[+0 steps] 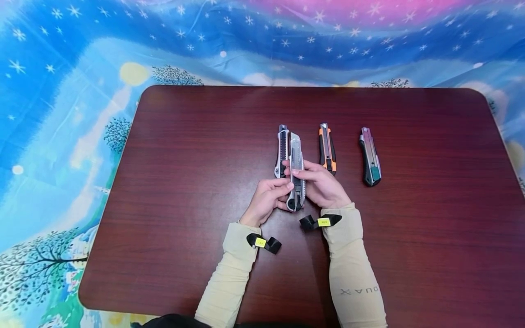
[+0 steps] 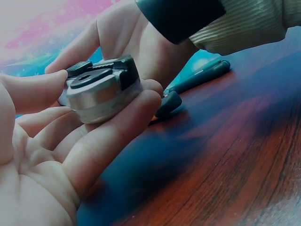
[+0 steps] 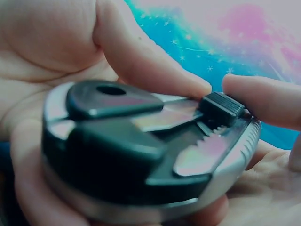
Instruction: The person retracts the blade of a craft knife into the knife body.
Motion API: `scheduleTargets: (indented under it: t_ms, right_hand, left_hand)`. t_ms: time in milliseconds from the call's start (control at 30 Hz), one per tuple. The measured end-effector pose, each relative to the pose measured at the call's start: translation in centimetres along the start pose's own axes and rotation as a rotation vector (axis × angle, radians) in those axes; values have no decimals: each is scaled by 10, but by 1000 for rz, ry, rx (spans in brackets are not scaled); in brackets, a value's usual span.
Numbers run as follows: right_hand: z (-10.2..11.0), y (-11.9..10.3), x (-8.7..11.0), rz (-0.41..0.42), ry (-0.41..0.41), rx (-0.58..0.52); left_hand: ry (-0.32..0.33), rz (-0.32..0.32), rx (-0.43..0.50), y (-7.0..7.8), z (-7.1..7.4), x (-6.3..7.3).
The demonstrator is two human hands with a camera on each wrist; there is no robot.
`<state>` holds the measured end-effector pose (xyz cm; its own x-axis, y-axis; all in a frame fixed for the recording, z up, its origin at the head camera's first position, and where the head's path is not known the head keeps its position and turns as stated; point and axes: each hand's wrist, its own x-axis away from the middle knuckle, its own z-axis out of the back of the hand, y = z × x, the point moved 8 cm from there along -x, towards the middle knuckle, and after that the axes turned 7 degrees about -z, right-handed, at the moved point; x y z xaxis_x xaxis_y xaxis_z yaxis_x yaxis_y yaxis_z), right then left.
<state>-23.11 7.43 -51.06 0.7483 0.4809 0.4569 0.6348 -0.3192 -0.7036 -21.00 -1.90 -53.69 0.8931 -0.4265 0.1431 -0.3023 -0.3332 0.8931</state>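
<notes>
Both hands hold a silver-and-black utility knife (image 1: 296, 168) above the table, its slanted tip pointing away from me. Near its lower end, my left hand (image 1: 264, 198) grips it between the thumb and the fingers beneath. My right hand (image 1: 324, 187) pinches it higher up from the right side. In the right wrist view, both thumb tips are close to the ridged black slider (image 3: 222, 107), and the knife's rounded rear end faces the camera. The left wrist view shows the same silver end (image 2: 96, 96) resting on the left fingers.
Behind the held knife lies a second silver-and-black utility knife (image 1: 282, 148), partly hidden. To the right are an orange-and-black one (image 1: 327, 148) and a silver one with a green slider (image 1: 371, 159). All lie on the dark red table (image 1: 184, 191); a patterned cloth (image 1: 246, 36) hangs behind.
</notes>
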Motion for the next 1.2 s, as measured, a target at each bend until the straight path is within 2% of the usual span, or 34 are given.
scheduleTargets:
  t_ms: [267,800,1200]
  right_hand:
    - [-4,-1,-1,19,-23,4]
    - [-6,0,-3,15,-26,-5]
    - [-8,1,-3,20,-59,-21]
  left_hand:
    - [31,-34,29,1,3,-1]
    - [71,-42,34,4,7,-1]
    - [68,-55,36,5,8,0]
